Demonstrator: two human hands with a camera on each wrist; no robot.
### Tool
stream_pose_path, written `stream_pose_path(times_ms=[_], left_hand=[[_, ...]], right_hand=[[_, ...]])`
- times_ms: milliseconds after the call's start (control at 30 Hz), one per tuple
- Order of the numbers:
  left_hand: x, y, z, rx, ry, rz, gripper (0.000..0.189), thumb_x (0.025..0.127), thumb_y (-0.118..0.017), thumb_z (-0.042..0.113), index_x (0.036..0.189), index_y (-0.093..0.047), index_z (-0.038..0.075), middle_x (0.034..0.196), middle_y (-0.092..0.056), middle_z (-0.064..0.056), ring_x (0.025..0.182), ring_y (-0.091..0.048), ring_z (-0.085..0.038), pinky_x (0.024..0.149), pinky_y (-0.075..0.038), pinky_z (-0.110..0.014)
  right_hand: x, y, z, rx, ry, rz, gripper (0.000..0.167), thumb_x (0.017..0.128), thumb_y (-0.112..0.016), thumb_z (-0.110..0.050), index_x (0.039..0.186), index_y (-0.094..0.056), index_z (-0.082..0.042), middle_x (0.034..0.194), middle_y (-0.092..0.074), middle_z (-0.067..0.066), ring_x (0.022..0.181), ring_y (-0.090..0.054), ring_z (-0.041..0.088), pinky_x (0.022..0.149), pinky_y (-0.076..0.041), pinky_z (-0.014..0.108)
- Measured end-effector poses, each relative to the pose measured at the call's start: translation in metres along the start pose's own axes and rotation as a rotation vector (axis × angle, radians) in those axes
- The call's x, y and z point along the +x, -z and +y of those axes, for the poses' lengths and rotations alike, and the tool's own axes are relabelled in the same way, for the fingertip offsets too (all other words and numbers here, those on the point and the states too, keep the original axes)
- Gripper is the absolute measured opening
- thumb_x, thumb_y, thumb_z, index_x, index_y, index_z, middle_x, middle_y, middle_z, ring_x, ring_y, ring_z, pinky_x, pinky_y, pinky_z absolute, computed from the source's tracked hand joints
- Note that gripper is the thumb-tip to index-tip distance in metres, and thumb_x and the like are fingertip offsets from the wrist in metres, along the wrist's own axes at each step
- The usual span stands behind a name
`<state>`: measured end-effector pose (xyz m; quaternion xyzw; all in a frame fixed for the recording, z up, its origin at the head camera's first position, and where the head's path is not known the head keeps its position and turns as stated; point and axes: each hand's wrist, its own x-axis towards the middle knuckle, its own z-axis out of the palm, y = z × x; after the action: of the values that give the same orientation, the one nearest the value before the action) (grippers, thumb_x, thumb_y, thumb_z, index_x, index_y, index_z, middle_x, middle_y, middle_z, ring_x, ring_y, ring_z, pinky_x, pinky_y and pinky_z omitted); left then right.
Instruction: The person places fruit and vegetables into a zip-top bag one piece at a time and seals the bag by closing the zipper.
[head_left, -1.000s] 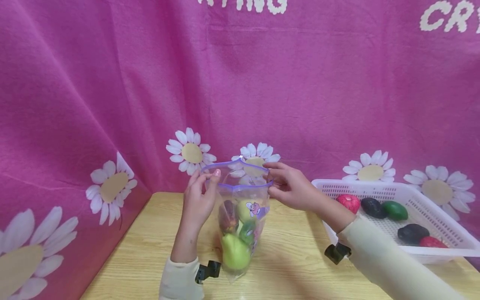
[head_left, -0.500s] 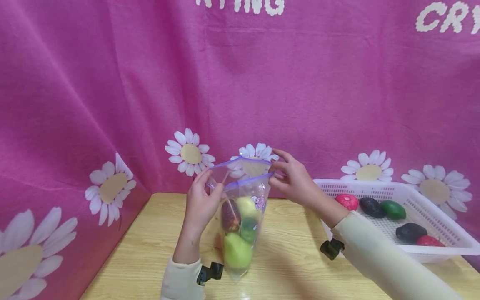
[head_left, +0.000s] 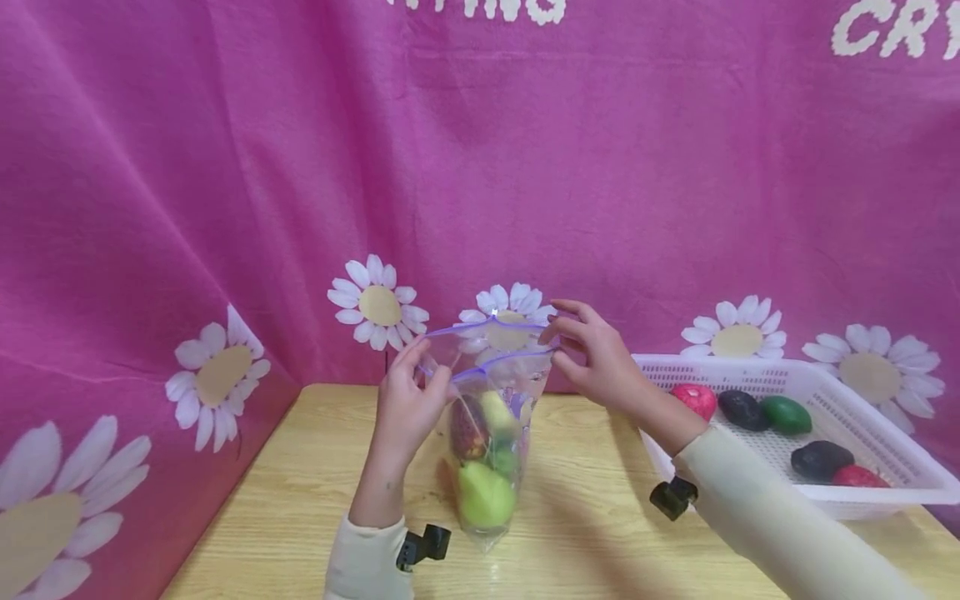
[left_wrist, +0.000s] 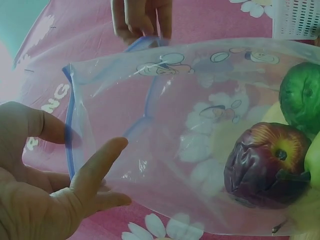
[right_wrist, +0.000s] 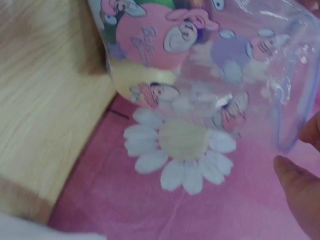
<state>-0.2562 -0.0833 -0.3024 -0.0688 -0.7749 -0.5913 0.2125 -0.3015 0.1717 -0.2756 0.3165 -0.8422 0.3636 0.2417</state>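
A clear zip bag (head_left: 525,387) with a purple-blue rim and cartoon prints hangs upright between both hands, its mouth spread apart. Inside it sit a green pear (head_left: 486,495), a dark purple-red fruit (left_wrist: 267,162), a green fruit (left_wrist: 302,95) and a pale yellow fruit (head_left: 498,414). My left hand (head_left: 405,404) holds the left side of the rim between thumb and fingers. At the right corner of the mouth, my right hand (head_left: 596,354) has its thumb and curled fingers about the rim. Whether the bag's bottom touches the table is hard to tell.
A white perforated basket (head_left: 900,497) stands to the right on the wooden table (head_left: 292,500). It holds red fruits (head_left: 693,400), dark ones (head_left: 822,461) and a green one (head_left: 786,414). A pink flowered cloth (head_left: 637,167) hangs behind and at the left.
Both hands and the bag have shifted slightly right. The right hand has risen a little at the rim, and the left thumb has moved down along the front edge of the mouth.
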Motion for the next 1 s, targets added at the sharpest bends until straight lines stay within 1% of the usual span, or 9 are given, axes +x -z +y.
stream_pose_path(times_ms=[100,267,333,467,633,733,867,933,1000], left_hand=[[0.0,0.0,0.0,-0.01,0.006,-0.02,0.056,0.091,-0.057,0.01,0.144,-0.051,-0.007,0.157,-0.042,-0.015,0.133,-0.052,-0.036,0.108,-0.047,-0.046],[0.0,0.002,0.0,-0.012,0.005,-0.032,0.056,0.091,-0.055,0.01,0.144,-0.05,-0.007,0.157,-0.042,-0.016,0.128,-0.057,-0.036,0.104,-0.05,-0.045],[0.0,0.003,0.0,0.0,0.0,-0.024,0.056,0.091,-0.056,0.01,0.144,-0.051,-0.007,0.156,-0.042,-0.016,0.126,-0.057,-0.036,0.104,-0.049,-0.047],[0.0,0.004,0.0,0.014,-0.002,-0.014,0.057,0.09,-0.056,0.01,0.144,-0.051,-0.008,0.156,-0.042,-0.017,0.13,-0.053,-0.036,0.109,-0.045,-0.048],[0.0,0.002,0.001,0.014,0.002,-0.011,0.058,0.09,-0.057,0.01,0.144,-0.05,-0.009,0.157,-0.042,-0.018,0.132,-0.051,-0.035,0.112,-0.042,-0.048],[0.0,0.002,0.001,0.014,0.014,-0.012,0.058,0.09,-0.057,0.01,0.145,-0.049,-0.008,0.158,-0.041,-0.017,0.134,-0.049,-0.035,0.112,-0.042,-0.048],[0.0,0.002,0.0,0.006,0.023,-0.013,0.059,0.09,-0.057,0.01,0.145,-0.049,-0.008,0.157,-0.041,-0.017,0.138,-0.047,-0.036,0.113,-0.041,-0.047],[0.001,0.002,0.0,0.005,0.024,-0.014,0.059,0.09,-0.057,0.01,0.145,-0.049,-0.008,0.157,-0.041,-0.017,0.138,-0.046,-0.037,0.113,-0.041,-0.047],[0.001,0.002,0.0,0.003,0.026,-0.015,0.059,0.09,-0.056,0.01,0.146,-0.048,-0.008,0.157,-0.042,-0.016,0.138,-0.047,-0.036,0.113,-0.041,-0.047]], right_hand=[[-0.004,0.016,0.005,0.011,0.015,0.012,0.021,0.083,-0.057,0.014,0.094,-0.071,0.001,0.141,-0.052,0.022,0.12,-0.06,0.04,0.098,-0.053,0.042],[-0.013,0.05,0.019,-0.059,-0.009,0.037,0.02,0.086,-0.056,0.013,0.091,-0.07,0.0,0.138,-0.054,0.021,0.117,-0.061,0.037,0.097,-0.053,0.037],[-0.02,0.064,0.028,-0.089,-0.037,0.048,0.019,0.086,-0.056,0.013,0.091,-0.07,0.001,0.136,-0.055,0.021,0.114,-0.063,0.037,0.096,-0.053,0.029],[-0.04,0.086,0.053,-0.139,-0.139,0.019,0.017,0.086,-0.057,0.011,0.097,-0.069,0.006,0.133,-0.053,0.028,0.119,-0.057,0.045,0.094,-0.054,0.036],[-0.079,0.104,0.097,-0.254,-0.311,-0.127,0.019,0.09,-0.061,0.004,0.108,-0.065,0.008,0.127,-0.052,0.037,0.118,-0.052,0.054,0.091,-0.052,0.063],[-0.103,0.107,0.125,-0.326,-0.394,-0.245,0.026,0.09,-0.063,0.0,0.114,-0.063,0.009,0.102,-0.059,0.029,0.089,-0.059,0.042,0.075,-0.056,0.051],[-0.128,0.106,0.152,-0.347,-0.56,-0.448,0.04,0.09,-0.066,-0.006,0.125,-0.058,0.011,0.098,-0.062,0.025,0.085,-0.059,0.037,0.077,-0.054,0.049],[-0.136,0.104,0.16,-0.323,-0.643,-0.541,0.041,0.091,-0.066,-0.009,0.126,-0.058,0.009,0.104,-0.063,0.026,0.094,-0.06,0.039,0.084,-0.053,0.055],[-0.142,0.102,0.166,-0.278,-0.708,-0.605,0.036,0.091,-0.066,-0.01,0.123,-0.06,0.006,0.105,-0.062,0.022,0.095,-0.058,0.035,0.084,-0.052,0.051]])
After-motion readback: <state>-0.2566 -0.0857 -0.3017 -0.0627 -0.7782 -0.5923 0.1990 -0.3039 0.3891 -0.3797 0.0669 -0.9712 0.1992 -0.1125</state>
